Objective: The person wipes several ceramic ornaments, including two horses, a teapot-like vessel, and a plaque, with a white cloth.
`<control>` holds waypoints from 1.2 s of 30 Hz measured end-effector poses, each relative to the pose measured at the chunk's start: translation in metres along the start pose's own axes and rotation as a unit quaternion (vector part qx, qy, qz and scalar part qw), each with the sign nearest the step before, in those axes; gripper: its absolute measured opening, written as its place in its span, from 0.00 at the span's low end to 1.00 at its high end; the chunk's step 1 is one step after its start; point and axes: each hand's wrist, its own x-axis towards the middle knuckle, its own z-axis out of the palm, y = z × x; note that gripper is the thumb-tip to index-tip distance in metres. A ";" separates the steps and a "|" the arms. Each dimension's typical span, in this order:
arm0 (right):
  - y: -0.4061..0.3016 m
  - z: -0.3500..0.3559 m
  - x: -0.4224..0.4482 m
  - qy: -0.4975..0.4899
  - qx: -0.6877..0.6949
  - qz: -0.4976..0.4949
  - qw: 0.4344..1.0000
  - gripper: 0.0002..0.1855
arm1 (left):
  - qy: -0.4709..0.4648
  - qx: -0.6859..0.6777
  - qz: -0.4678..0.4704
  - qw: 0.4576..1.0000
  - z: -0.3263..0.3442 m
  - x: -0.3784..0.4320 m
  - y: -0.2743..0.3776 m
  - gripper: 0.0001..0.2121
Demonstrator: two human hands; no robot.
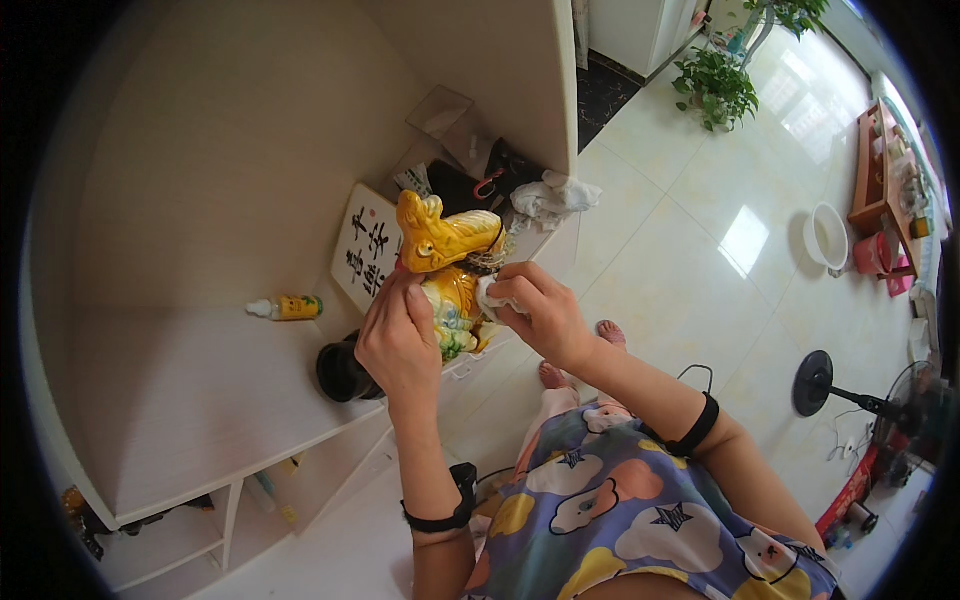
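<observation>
A glazed yellow ceramic animal figurine point(450, 240), with white, blue and green parts lower down, stands at the shelf's edge in front of me. My left hand point(401, 330) is closed around its near left side, just under the head. In my right hand point(536, 307) a white cloth point(495, 296) is pinched and pressed against the figurine's body. A cord is wound about the neck. Behind the figurine leans a white plaque point(365, 244) with black brush characters. A black cylindrical container point(341, 371) stands beside my left hand, which partly hides it.
On the white shelf point(247, 397) lies a small yellow spray bottle point(296, 307). A crumpled white cloth point(555, 199), a black bag point(514, 165) and a clear plastic box point(442, 112) are behind the figurine. A fan point(814, 382), basin point(826, 236) and plant point(716, 86) stand to the right.
</observation>
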 end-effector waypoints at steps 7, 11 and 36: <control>-0.050 -0.035 0.071 0.040 -0.029 -0.127 0.991 0.15 | 0.003 -0.002 -0.006 1.000 0.003 -0.003 -0.002 0.11; -0.031 -0.030 0.097 0.080 -0.087 -0.261 0.958 0.18 | 0.018 -0.024 0.027 0.999 0.005 0.004 0.002 0.10; -0.027 -0.045 0.091 -0.018 -0.136 -0.338 0.931 0.17 | 0.025 -0.044 0.002 0.999 -0.002 0.003 0.005 0.08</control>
